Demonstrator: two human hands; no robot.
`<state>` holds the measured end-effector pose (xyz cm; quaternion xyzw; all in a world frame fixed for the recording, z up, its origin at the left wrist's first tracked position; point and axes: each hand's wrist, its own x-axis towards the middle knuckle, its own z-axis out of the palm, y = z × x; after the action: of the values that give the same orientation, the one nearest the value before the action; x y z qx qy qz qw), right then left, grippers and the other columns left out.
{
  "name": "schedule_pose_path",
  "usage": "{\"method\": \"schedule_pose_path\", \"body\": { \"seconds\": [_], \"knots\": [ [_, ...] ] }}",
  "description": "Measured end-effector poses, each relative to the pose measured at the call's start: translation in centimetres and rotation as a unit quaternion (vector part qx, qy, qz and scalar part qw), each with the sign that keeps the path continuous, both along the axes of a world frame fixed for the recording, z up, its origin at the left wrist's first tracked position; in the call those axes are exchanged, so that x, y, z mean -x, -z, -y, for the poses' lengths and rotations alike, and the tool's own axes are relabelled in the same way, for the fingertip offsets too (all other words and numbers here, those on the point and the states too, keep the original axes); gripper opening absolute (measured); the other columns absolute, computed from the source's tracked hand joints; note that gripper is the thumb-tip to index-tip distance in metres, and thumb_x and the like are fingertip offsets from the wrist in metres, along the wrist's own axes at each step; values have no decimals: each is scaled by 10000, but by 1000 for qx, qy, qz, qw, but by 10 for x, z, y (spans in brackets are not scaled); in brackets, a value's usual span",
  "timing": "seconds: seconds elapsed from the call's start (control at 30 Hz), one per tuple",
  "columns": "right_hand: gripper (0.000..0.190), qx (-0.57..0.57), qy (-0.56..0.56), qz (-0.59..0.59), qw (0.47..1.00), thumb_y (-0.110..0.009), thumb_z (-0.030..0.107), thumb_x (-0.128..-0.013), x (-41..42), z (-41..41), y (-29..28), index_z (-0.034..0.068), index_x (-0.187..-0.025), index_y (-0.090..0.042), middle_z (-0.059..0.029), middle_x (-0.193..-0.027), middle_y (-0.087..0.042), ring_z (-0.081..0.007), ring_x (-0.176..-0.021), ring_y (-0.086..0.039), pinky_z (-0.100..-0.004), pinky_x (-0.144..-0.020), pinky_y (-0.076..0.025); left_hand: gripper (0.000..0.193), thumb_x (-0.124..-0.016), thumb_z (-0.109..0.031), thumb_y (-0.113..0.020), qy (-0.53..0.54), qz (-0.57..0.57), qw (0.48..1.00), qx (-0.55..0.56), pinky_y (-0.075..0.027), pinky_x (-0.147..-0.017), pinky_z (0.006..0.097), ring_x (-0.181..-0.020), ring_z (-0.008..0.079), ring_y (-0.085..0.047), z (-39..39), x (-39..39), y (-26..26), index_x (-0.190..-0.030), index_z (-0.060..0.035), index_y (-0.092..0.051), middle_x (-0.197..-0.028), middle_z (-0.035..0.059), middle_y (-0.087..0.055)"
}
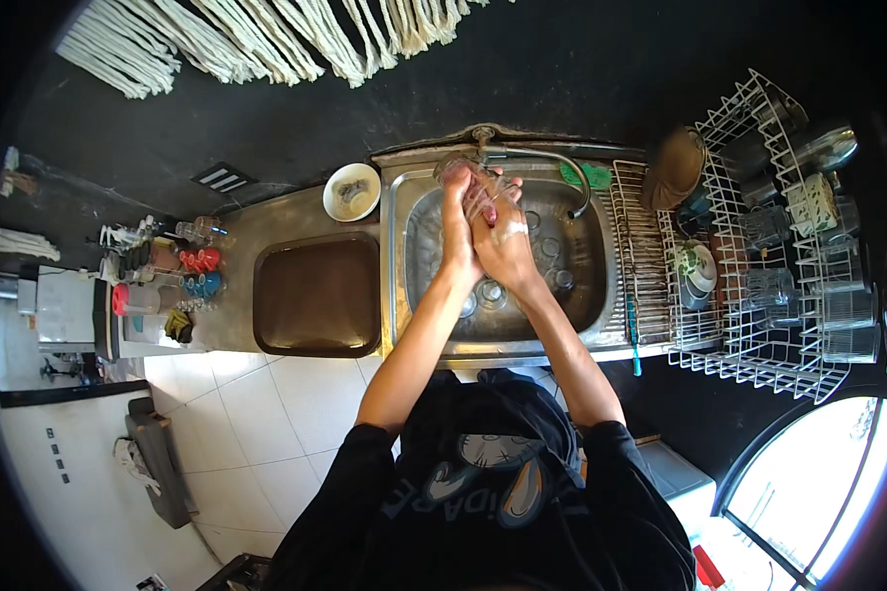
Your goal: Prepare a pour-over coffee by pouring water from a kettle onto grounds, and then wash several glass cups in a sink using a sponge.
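Observation:
Both hands are together over the left half of a stainless steel sink (pixel 613 281), wrists close to each other. A clear drinking glass (pixel 454 162) lies tilted between them, its mouth end hard to make out. My left hand (pixel 454 221) holds it from the left, with the thumb side up. My right hand (pixel 504 240) wraps it from the right, with a whitish patch, perhaps foam, on its back. Something pinkish shows at the glass between the palms; I cannot tell what it is. Several clear glasses (pixel 492 293) rest in the basin below.
A curved faucet (pixel 580 177) arches over the basin's right side, near a green scrubbing mesh (pixel 595 175). Left of the sink are a brown tray (pixel 318 295) and a white bowl (pixel 352 171) with a greyish scrubber inside. A wire dish rack (pixel 761 362) with glasses and bowls stands right.

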<state>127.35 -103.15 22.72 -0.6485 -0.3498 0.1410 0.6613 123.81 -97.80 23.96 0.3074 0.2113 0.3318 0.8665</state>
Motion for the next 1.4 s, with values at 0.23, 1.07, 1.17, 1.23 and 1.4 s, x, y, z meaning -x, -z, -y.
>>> {"method": "schedule_pose_path", "body": {
  "seconds": [0.23,1.07,1.17,1.23,1.4],
  "knots": [
    [407,-38,-150,-278,948,-562,72,-838,-15,16,-22,-7,-1237,-567,-95,-1046,-671,-203,-942,-642,-293,-865,-483,524,-891,-541,-501,21,23,999,-25,-515,-842,365,-900,264,-646,-11,6,0,-1063,-57,-603,-1007,109,-651],
    [426,34,-105,284,952,-634,91,-823,-18,52,-60,54,-1244,-582,-154,-1367,-471,-365,-1265,-447,-455,-1059,-393,582,-987,-540,-320,131,-47,987,-79,-451,-956,336,-1112,181,-548,5,38,5,-1297,-67,-458,-1237,79,-529],
    [506,66,-39,394,916,-680,90,-769,-8,54,-72,31,-1257,-560,-179,-1323,-498,-350,-1232,-476,-444,-1032,-409,536,-977,-514,-392,115,-43,992,-20,-476,-918,341,-1079,172,-568,3,30,-1,-1258,-66,-487,-1193,76,-555],
    [526,27,-117,398,910,-695,89,-741,-3,58,-90,4,-1242,-559,-178,-1219,-576,-337,-1195,-513,-438,-1026,-410,488,-959,-494,-467,63,-87,927,-359,-503,-876,333,-1052,165,-583,9,39,-4,-1203,-74,-524,-1134,63,-579],
    [331,73,-180,-27,981,-595,215,-925,-55,34,-77,2,-1178,-591,-135,-1072,-674,-206,-1015,-635,-327,-868,-503,399,-891,-331,-637,182,-96,977,-62,-513,-776,288,-891,97,-596,22,44,-26,-1146,-40,-539,-969,23,-611]
  ]
}}
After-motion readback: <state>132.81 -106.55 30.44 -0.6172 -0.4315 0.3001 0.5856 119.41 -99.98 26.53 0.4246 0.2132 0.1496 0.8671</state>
